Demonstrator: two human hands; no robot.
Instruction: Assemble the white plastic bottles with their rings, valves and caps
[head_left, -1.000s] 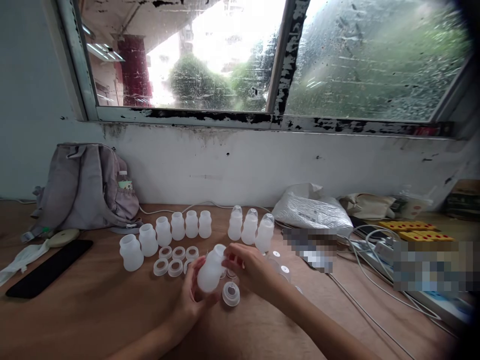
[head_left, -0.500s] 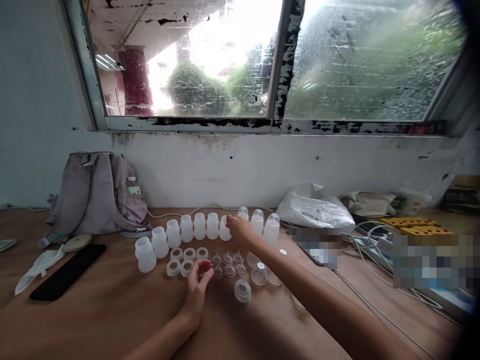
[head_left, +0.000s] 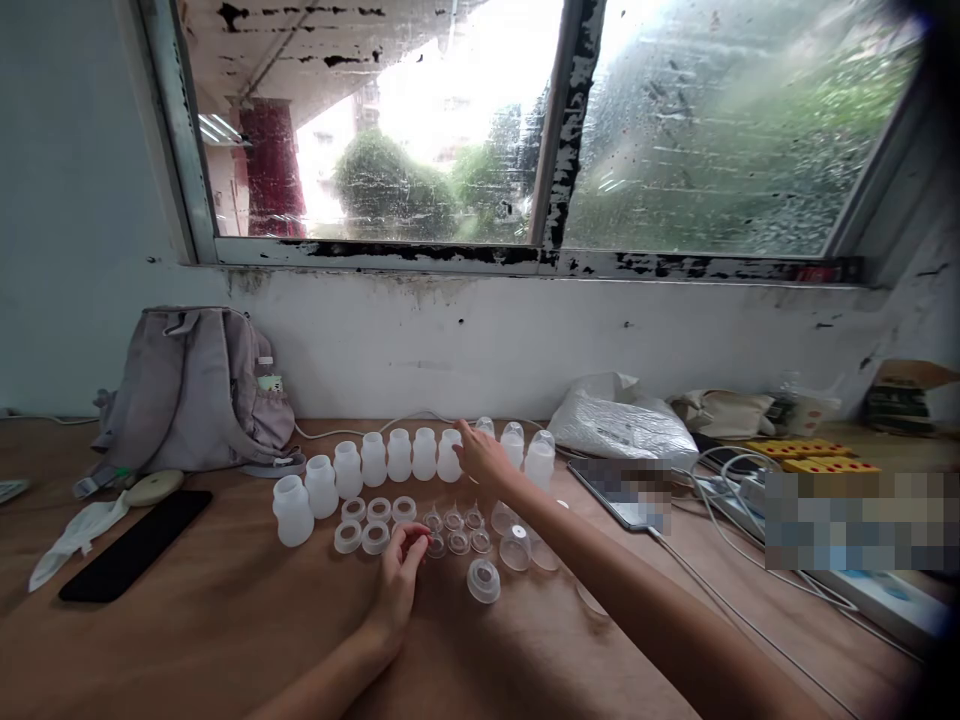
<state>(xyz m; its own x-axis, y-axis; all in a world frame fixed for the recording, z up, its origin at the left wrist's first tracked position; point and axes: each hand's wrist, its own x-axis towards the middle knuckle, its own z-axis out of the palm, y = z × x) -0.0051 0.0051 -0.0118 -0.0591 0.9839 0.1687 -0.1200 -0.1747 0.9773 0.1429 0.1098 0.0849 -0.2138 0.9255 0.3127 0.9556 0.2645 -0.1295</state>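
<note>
My right hand [head_left: 480,458] reaches to the back row, its fingers closed at the side of a frosted baby bottle [head_left: 448,456]. Several more open-topped bottles [head_left: 373,459] curve away to the left. Low over the table, my left hand [head_left: 403,562] has thumb and fingers curled together; whatever is between them is hidden. It lies between white collar rings [head_left: 376,538] and clear bottle nipples [head_left: 458,542]. Clear domed caps [head_left: 515,548] stand under my right forearm, with one clear cap-like part [head_left: 483,581] nearer me. Bottles with clear caps [head_left: 539,458] stand right of my right hand.
A grey backpack [head_left: 187,390] leans on the wall at left, with a black flat slab [head_left: 139,545] before it. To the right lie a silver padded bag [head_left: 622,420], a phone [head_left: 611,495] on a cable, yellow blocks [head_left: 829,466] and a power strip [head_left: 885,600].
My left hand has shifted slightly right, its thumb and fingers closer together. My right hand stays at the same bottle. The view has tilted and turned a little.
</note>
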